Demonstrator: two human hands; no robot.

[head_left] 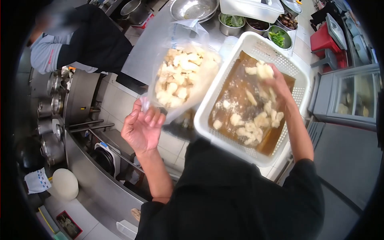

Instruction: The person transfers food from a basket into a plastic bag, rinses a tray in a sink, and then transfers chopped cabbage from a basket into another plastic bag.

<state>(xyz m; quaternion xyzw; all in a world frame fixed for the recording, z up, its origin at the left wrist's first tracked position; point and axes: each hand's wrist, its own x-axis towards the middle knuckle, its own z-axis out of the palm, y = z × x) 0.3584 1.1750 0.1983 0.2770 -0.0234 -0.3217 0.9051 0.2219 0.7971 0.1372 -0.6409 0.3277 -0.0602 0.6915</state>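
Note:
My left hand has its fingers curled round the gathered edge of a clear plastic bag. Pale, lumpy food pieces fill the bag, which rests on the steel table. Over the white perforated basket, my right hand grips a few more pale pieces. Brown paper lines the basket, and loose pieces lie scattered on it, mostly toward the near right side. The tips of my right fingers are partly hidden by the pieces.
Bowls of greens and mushrooms, a white tub and a metal colander stand at the table's back. Another person is at the upper left beside pots. A glass-door fridge stands right.

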